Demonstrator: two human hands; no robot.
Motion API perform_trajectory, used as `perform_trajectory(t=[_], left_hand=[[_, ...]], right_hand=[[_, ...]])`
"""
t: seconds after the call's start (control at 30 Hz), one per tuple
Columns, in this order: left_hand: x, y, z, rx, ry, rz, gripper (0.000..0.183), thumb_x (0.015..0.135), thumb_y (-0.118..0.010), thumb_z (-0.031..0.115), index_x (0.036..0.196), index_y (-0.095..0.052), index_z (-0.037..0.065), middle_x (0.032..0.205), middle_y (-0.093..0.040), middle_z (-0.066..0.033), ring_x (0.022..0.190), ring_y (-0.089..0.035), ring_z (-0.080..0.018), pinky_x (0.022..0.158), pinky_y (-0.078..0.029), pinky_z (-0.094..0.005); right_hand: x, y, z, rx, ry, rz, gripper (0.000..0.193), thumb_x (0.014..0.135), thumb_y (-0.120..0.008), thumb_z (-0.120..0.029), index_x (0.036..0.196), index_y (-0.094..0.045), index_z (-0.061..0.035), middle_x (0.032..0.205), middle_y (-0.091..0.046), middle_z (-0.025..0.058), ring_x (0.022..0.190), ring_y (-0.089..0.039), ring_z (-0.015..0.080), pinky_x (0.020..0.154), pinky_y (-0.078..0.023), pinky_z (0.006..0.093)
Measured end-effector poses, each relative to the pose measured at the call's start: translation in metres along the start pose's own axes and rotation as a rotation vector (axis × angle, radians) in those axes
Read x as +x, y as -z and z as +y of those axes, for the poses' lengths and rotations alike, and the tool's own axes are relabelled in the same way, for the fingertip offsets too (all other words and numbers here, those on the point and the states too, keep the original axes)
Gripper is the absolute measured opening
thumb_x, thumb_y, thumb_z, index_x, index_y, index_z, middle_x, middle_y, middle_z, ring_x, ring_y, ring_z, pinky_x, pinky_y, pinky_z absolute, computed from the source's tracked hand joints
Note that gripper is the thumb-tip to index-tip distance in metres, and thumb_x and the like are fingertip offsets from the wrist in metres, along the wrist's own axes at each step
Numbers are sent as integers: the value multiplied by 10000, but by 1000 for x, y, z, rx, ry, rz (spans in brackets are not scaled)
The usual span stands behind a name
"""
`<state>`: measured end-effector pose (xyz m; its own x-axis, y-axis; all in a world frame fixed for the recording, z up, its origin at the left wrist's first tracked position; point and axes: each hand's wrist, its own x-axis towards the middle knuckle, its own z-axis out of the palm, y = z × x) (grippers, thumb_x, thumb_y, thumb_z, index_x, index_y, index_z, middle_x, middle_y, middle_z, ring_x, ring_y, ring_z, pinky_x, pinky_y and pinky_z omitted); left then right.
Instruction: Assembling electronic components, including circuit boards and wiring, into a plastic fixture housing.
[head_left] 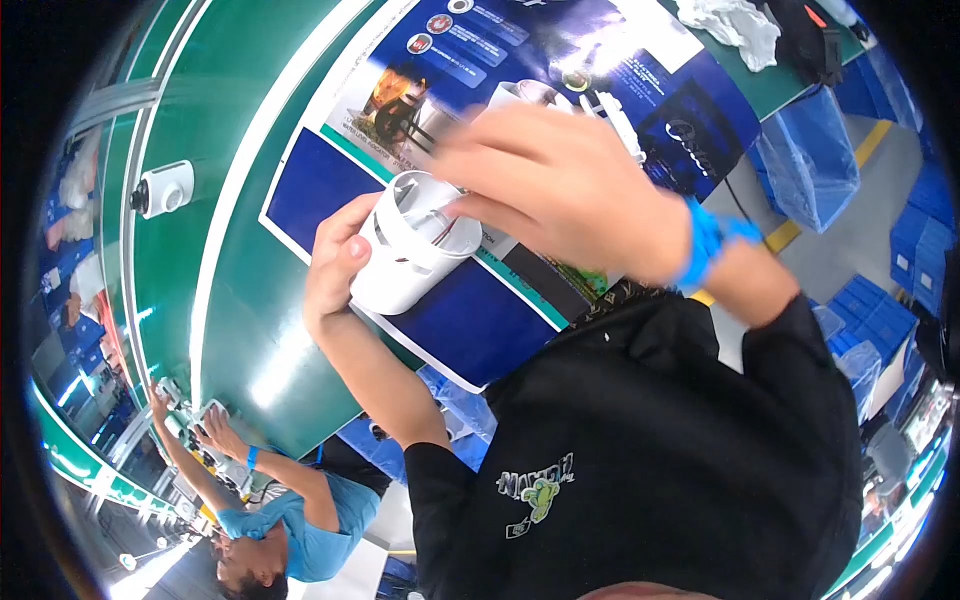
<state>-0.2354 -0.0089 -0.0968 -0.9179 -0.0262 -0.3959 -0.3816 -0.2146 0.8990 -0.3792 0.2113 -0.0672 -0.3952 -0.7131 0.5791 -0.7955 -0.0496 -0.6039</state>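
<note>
My left hand (337, 258) is wrapped round a white plastic cylinder-shaped housing (395, 275), gripping it from its left side. The housing tilts, its open end facing up and to the right. Inside the opening, a few thin dark wires (443, 234) and white inner parts show. Over that opening is my right hand (570, 185), its thumb at the rim near the wires. Motion smears its fingers, so whether they pinch anything is unclear. A blue band circles the right wrist. Below both hands lies a printed blue cardboard sheet (320, 190).
White parts (615, 120) lie on the sheet beyond my right hand. A white camera-like device (168, 190) stands on the green table (270, 345) at left. Crumpled white plastic (735, 30) sits far right, near a clear blue bag (812, 165). A co-worker (300, 510) works at lower left.
</note>
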Motion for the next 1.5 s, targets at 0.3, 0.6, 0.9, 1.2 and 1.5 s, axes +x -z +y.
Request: perform_trajectory(t=[0.3,0.6,0.9,1.2,1.5], left_hand=[[-2,13,4,33,42,-148,787,732,-703,513,1204,-535,-94,1062,-628,-133,949,-617,-190,820,-482,-295],[-1,10,18,125,200,-161,774,710,-725,521,1174,-573,-80,1038,-635,-115,934,-615,-189,819,-476,-293],[-5,3,42,572,34,-154,709,644,-758,424,1168,-606,-29,1152,-592,-144,1095,-549,-240,921,-415,-337],[-12,0,34,649,-100,-130,746,576,-799,378,1183,-611,-13,1242,-563,-164,1135,-536,-270,949,-402,-355],[-19,0,26,600,-117,-124,777,538,-824,345,1200,-607,-1,1256,-560,-155,1135,-541,-267,944,-409,-347]], right_hand=[[-79,-19,-24,-240,-324,-140,309,717,-653,-38,1022,-602,-50,1264,-536,105,605,-634,198,480,-492,285],[-77,-26,-11,-391,-256,-171,338,705,-642,-100,1042,-630,-102,1010,-524,62,796,-567,176,558,-469,276],[-72,-25,-1,-364,-109,-183,268,698,-615,-144,964,-644,-122,1060,-531,45,866,-508,184,680,-409,287],[-82,-21,8,-83,40,-72,251,691,-693,-179,919,-629,-95,1029,-546,65,904,-564,244,743,-460,367],[-81,-4,15,-316,-120,-192,385,688,-675,-84,1068,-616,-70,948,-552,34,838,-545,190,674,-420,313]])
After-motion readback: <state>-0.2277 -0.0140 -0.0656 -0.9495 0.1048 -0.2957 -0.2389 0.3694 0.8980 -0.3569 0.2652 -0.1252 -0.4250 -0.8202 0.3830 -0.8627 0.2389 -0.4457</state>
